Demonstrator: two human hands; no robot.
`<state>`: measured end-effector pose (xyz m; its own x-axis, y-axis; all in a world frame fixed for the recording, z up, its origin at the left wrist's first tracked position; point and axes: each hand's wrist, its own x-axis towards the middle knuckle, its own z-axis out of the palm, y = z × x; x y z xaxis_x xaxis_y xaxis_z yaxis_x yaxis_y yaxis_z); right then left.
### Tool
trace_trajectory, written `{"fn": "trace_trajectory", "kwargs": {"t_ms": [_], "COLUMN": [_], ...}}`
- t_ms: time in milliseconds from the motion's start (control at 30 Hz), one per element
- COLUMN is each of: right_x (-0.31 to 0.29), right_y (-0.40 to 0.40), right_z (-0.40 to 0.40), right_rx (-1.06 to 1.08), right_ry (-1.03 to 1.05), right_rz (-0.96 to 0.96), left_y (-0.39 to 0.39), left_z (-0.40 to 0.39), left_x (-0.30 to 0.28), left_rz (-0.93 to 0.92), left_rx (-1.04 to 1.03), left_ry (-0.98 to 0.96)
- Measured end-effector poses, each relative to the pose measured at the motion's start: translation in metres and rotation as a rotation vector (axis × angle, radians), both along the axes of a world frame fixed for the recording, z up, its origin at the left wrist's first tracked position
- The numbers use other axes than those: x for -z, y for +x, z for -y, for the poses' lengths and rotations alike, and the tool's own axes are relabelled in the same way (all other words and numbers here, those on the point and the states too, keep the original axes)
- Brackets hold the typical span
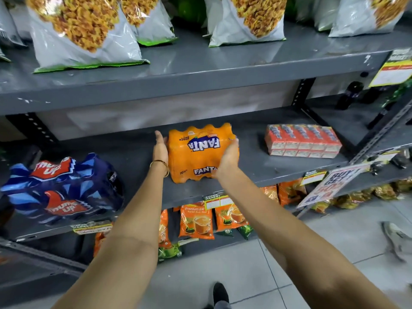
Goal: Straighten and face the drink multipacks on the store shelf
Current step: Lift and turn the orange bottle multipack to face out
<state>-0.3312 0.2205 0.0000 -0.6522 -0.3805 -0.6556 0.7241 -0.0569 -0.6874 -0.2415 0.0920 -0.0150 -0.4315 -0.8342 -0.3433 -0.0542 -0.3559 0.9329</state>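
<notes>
An orange Fanta multipack (196,152) lies on the grey middle shelf (267,166), near its front edge; its top logo reads upside down. My left hand (160,148) presses flat against the pack's left side, fingers straight. My right hand (228,158) grips its right front corner. A blue Thums Up multipack (64,188) lies at the shelf's left front, slightly askew. A red shrink-wrapped pack of small drink cartons (303,140) sits on the right of the same shelf.
Large snack bags (84,30) stand on the upper shelf. Orange tea packets (196,219) fill the shelf below. Price tags and a promo sign (330,186) hang off the shelf edge at right. Dark bottles (350,94) stand far right. Tiled floor below; another person's shoe (396,241).
</notes>
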Motion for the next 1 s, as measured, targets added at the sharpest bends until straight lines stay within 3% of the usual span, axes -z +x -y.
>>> {"fn": "trace_trajectory", "kwargs": {"t_ms": [200, 300, 400, 567, 733, 833, 900, 1000], "right_x": [-0.011, -0.015, -0.019, -0.010, 0.001, 0.017, 0.021, 0.026], "right_y": [-0.008, -0.020, -0.029, -0.037, -0.052, -0.062, -0.068, -0.077], "right_z": [-0.012, -0.016, -0.015, -0.026, -0.049, -0.066, -0.076, -0.078], "right_rx": [-0.176, -0.249, -0.285, -0.400, -0.417, -0.299, -0.223, -0.240], "right_ry": [-0.224, -0.293, -0.221, -0.179, 0.073, 0.208, 0.281, 0.279], "right_rz": [-0.047, -0.105, -0.194, -0.288, -0.574, -0.771, -0.856, -0.822], "left_y": [0.016, 0.029, 0.028, 0.010, -0.020, -0.040, -0.050, -0.067], "left_z": [-0.010, -0.019, -0.030, -0.047, -0.082, -0.097, -0.100, -0.091], "left_x": [0.016, 0.027, 0.028, 0.019, 0.019, 0.019, 0.019, 0.015], "left_rz": [0.144, 0.096, 0.083, 0.107, 0.094, 0.107, 0.183, 0.268], "left_rx": [-0.236, -0.154, 0.014, 0.124, 0.163, 0.246, 0.215, -0.046], "left_ry": [-0.127, -0.033, 0.087, 0.195, 0.318, 0.327, 0.264, 0.086]}}
